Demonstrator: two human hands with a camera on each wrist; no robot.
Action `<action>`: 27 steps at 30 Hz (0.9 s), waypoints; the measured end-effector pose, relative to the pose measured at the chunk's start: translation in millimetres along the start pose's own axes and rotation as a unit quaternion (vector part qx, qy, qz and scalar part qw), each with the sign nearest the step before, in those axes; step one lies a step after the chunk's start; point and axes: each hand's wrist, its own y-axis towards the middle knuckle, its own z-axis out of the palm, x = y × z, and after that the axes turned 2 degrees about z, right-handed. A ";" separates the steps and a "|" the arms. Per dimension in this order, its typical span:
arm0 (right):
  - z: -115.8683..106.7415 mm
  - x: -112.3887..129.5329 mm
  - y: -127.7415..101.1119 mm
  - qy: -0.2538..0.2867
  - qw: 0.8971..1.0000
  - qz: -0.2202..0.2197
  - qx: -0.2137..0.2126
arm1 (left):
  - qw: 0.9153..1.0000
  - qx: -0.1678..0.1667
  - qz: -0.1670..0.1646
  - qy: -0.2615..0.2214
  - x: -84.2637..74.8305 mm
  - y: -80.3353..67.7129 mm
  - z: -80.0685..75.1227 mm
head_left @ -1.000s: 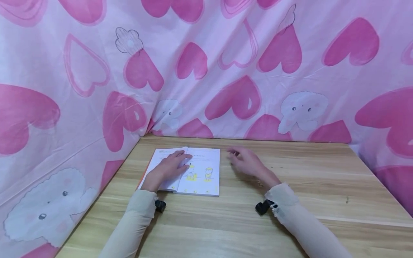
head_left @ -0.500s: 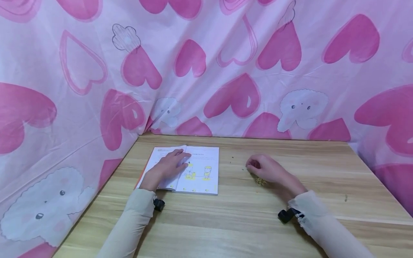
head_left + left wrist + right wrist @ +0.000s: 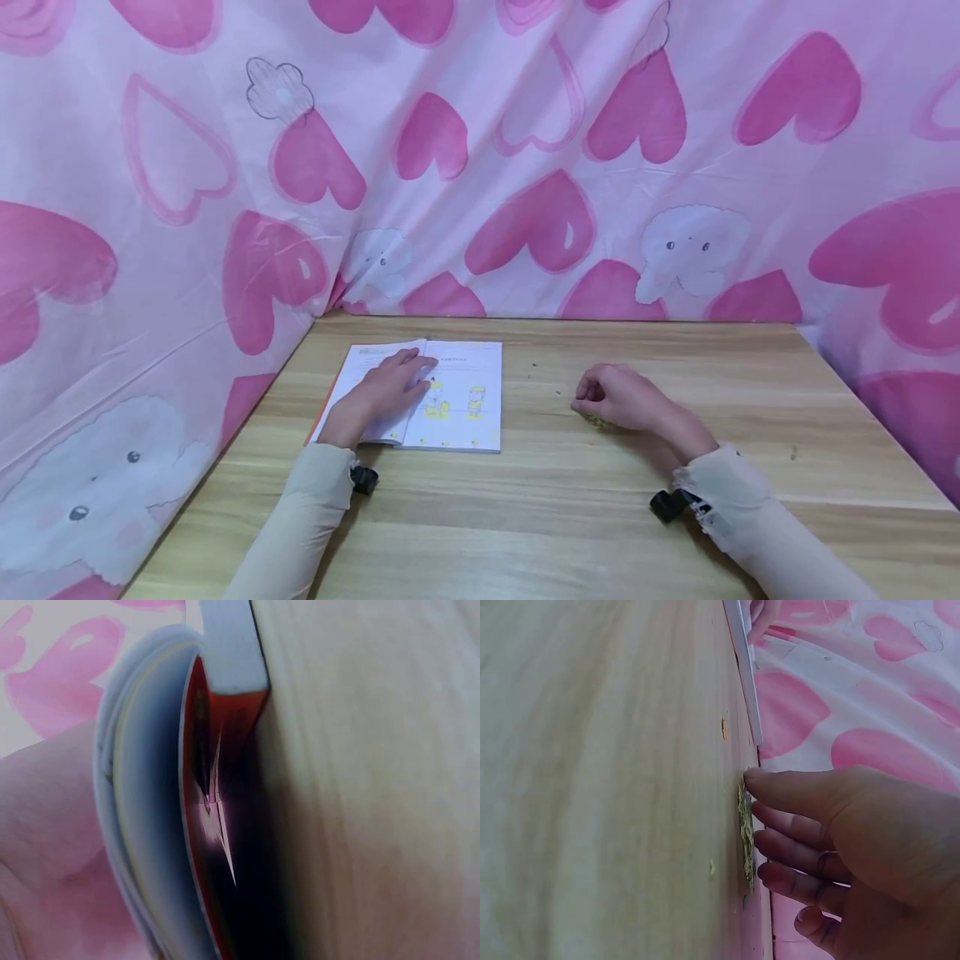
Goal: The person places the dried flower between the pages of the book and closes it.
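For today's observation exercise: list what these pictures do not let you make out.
- Book, head view: print too small to read; left hand covers part of the left page.
- Greenish bits: mostly hidden under the right hand in the head view; blurred in the right wrist view.
- Left wrist view: pages blurred, cut off by edges.

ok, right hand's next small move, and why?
Probably sweep the crumbs a little further toward the table edge. The right hand rests curled against a small yellow-green pile, with stray specks beyond it, while the left hand presses the open book flat.
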 end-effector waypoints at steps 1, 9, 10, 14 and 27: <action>0.2 1.5 0.7 0.003 1.000 0.002 0.005 | 1.000 0.000 -0.003 0.001 1.0 -0.8 0.2; -0.5 9.0 0.1 0.001 1.000 0.016 0.017 | 1.000 0.000 -0.005 -0.006 4.3 -2.5 1.1; -0.2 9.3 -0.2 -0.003 1.000 0.012 0.017 | 1.000 0.000 -0.004 -0.006 4.4 -2.5 1.3; 2.5 10.5 -0.3 -0.019 1.000 -0.006 0.015 | 1.000 0.002 -0.009 -0.009 6.1 -4.2 1.7; 1.9 10.2 -3.3 -0.039 0.999 -0.022 -0.005 | 1.000 -0.005 0.001 -0.007 4.0 -2.1 2.2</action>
